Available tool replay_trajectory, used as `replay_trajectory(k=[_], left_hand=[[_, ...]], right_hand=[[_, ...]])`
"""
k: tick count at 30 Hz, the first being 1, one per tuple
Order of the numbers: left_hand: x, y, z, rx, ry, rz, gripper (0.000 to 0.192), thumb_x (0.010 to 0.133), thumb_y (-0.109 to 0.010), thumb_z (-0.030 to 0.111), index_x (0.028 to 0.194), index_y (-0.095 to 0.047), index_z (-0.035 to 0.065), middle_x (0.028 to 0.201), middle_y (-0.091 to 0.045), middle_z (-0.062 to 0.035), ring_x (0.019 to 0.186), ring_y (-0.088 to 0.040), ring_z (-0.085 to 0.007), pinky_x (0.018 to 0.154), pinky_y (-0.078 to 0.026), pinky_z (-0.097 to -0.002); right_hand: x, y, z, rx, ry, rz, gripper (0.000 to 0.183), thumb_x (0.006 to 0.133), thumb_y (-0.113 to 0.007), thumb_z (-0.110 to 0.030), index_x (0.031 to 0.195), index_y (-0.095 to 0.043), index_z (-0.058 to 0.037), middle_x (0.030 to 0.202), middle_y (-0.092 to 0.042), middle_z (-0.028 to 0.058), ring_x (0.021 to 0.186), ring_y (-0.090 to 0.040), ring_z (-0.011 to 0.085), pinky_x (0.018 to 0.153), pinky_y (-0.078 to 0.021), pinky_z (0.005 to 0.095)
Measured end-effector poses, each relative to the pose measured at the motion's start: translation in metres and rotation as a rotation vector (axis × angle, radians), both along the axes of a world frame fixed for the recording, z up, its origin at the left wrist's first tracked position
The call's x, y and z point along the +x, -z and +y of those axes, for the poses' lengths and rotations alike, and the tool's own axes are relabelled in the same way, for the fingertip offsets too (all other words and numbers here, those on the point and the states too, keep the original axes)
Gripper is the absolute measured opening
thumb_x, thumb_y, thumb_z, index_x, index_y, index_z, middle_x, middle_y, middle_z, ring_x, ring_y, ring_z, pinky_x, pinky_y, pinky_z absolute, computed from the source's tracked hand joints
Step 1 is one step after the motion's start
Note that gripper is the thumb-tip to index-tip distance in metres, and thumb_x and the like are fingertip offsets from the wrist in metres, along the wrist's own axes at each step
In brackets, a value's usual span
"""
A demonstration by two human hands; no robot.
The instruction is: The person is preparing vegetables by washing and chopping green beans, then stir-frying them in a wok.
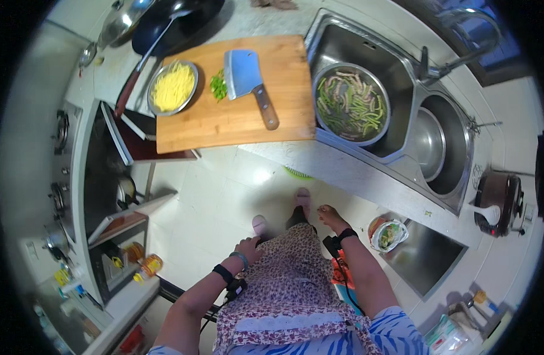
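Observation:
My left hand (249,251) hangs low against the floral apron (285,266); whether its fingers grip the cloth cannot be made out. My right hand (330,216) is held over the floor with curled fingers and nothing visible in it. Ahead, a wooden cutting board (201,128) lies on the counter. On it rest a cleaver (245,73) with a wooden handle, chopped green pieces (218,86) beside the blade, and a metal bowl (181,108) of yellow shreds (174,86). Both hands are away from the board.
In the double sink (398,106), a metal basin (318,106) holds green beans in water. A wok (147,40) with a long-handled spatula (141,66) stands at the back left. Cabinet doors hang open at left near an oil bottle (150,266). A rice cooker (498,191) stands at right.

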State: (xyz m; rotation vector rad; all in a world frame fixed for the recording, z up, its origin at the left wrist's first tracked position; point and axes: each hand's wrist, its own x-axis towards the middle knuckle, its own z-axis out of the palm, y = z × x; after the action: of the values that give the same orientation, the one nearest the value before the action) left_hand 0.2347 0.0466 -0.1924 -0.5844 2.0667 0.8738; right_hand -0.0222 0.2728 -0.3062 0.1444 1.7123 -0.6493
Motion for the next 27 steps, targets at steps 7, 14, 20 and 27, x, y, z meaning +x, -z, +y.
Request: replay_trajectory(k=[7,14,20,27], left_hand=[[0.063,0.078,0.070,-0.007,-0.205,-0.090,0.064,0.077,-0.053,0.047,0.128,-0.035,0.0131,0.134,-0.031,-0.0144,0.125,-0.025,-0.0335,0.099,-0.024,-0.0480],[0.098,0.109,0.111,-0.185,-0.402,0.073,0.062,0.075,-0.055,0.039,0.127,-0.036,0.0094,0.135,-0.029,-0.0156,0.126,-0.021,-0.0361,0.099,-0.024,-0.0485],[0.074,0.133,0.113,-0.115,-0.547,0.336,0.063,0.071,-0.061,0.031,0.123,-0.037,0.0034,0.131,-0.031,-0.0211,0.124,-0.024,-0.0385,0.097,-0.026,-0.0500],[0.077,0.140,0.105,-0.144,-0.529,0.293,0.064,0.072,-0.061,0.032,0.123,-0.037,0.0035,0.131,-0.032,-0.0197,0.123,-0.027,-0.0378,0.096,-0.027,-0.0493]], right_hand=[[-0.005,0.099,-0.025,-0.008,-0.114,0.094,0.035,0.082,-0.053,-0.032,0.106,-0.049,-0.0069,0.089,-0.053,0.0047,0.078,-0.053,0.0151,0.065,-0.0451,0.0310],[-0.009,0.208,-0.054,0.056,0.174,0.022,0.036,0.084,-0.053,-0.035,0.103,-0.048,-0.0052,0.088,-0.049,0.0055,0.077,-0.050,0.0156,0.067,-0.0442,0.0325],[-0.108,0.341,0.020,-0.120,0.810,-0.022,0.033,0.080,-0.057,-0.041,0.090,-0.049,-0.0098,0.073,-0.047,0.0021,0.069,-0.048,0.0162,0.063,-0.0415,0.0336],[-0.098,0.359,0.009,-0.118,0.334,0.103,0.031,0.084,-0.047,-0.039,0.086,-0.053,-0.0087,0.059,-0.052,0.0058,0.053,-0.052,0.0185,0.049,-0.0419,0.0308]])
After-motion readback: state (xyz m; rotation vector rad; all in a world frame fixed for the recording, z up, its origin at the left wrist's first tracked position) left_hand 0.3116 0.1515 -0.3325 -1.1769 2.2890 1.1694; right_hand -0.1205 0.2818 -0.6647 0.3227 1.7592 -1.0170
